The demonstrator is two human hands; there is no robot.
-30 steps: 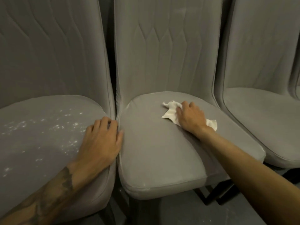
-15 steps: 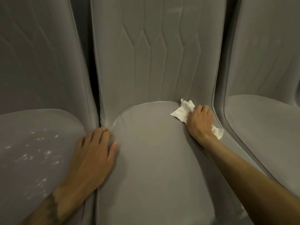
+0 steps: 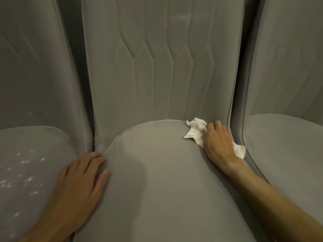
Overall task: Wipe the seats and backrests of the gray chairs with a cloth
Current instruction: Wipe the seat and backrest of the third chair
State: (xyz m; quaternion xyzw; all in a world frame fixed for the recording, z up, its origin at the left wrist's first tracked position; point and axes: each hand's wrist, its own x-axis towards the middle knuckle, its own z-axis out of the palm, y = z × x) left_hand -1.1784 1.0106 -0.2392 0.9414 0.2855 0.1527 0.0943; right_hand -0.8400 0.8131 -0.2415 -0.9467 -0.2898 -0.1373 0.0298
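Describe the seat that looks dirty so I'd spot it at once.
Start at the middle chair, where the right hand holds a white cloth. Look at the left chair beside it. Its seat alone is speckled with pale flecks.

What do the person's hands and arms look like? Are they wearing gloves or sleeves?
No gloves: the left hand and right hand are bare, with no rings showing. The left forearm and right forearm are bare too: no sleeve, watch or bracelet in view.
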